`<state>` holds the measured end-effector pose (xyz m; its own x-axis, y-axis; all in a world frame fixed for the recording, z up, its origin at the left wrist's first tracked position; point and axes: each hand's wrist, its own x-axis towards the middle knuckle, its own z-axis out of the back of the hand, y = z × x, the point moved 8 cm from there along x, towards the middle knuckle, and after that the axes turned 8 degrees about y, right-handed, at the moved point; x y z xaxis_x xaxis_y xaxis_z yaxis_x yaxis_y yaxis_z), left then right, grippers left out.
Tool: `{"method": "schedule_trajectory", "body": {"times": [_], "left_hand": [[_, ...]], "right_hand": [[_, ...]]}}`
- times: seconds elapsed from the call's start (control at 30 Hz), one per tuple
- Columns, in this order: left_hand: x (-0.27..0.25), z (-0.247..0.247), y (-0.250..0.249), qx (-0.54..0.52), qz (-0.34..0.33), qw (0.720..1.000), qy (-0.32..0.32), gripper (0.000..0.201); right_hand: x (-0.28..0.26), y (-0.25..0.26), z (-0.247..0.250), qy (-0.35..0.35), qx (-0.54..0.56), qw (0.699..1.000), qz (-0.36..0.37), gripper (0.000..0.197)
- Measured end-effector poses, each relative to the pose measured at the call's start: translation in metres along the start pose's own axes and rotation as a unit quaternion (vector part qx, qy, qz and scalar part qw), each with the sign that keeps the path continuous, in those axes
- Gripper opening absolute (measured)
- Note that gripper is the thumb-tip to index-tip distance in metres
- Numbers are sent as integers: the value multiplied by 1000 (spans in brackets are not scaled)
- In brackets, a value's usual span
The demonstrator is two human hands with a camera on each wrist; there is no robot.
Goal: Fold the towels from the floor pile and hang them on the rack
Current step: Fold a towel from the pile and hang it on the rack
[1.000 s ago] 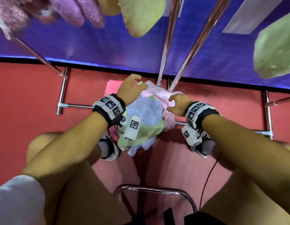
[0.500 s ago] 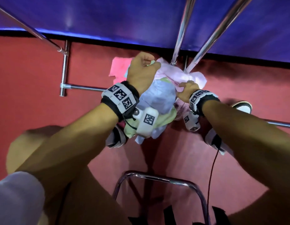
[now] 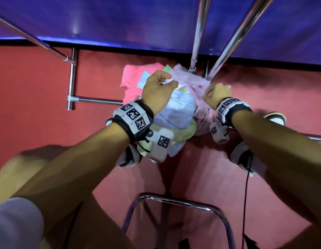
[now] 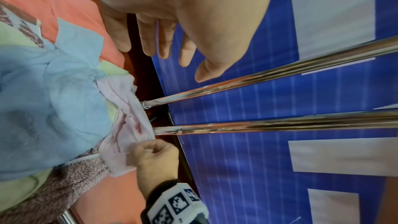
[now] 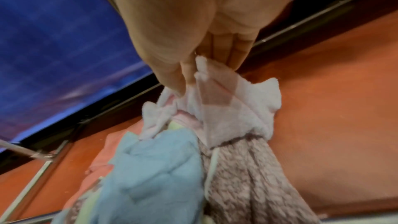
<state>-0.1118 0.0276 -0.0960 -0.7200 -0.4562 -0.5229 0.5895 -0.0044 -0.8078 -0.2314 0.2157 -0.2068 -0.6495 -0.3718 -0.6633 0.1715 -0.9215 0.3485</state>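
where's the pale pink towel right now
In the head view the pale pink towel lies at the far edge of the floor pile, against the feet of the rack poles, just beyond the light blue towel; the right hand pinches its corner.

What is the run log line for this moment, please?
stage: picking | right hand: pinches pale pink towel | left hand: open above pile | folded: no

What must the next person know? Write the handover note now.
Left hand: open over the pile, holding nothing.
Right hand: pinches the pale pink towel on top of the pile.
Pile: bunched on the red floor at the foot of the rack.
Done: nothing folded or hung in view.
Left: lift the pink towel, fold it, hang it, then the rest.
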Motion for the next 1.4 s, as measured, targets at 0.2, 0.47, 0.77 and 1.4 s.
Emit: {"method": "schedule_trajectory", "body": {"times": [0.2, 0.47, 0.77, 1.4], "left_hand": [[-14, -18, -16, 54, -19, 995, 85, 37], [-90, -28, -52, 139, -158, 945, 249, 50], [-174, 31, -73, 106, -212, 959, 158, 39], [-218, 44, -32, -8, -204, 977, 57, 42]], "right_hand": [[-59, 50, 52, -54, 99, 987, 111, 31], [-184, 118, 96, -45, 300, 907, 293, 45], [-271, 122, 89, -67, 217, 930, 290, 36], [-312, 96, 28, -173, 154, 945, 232, 22]]}}
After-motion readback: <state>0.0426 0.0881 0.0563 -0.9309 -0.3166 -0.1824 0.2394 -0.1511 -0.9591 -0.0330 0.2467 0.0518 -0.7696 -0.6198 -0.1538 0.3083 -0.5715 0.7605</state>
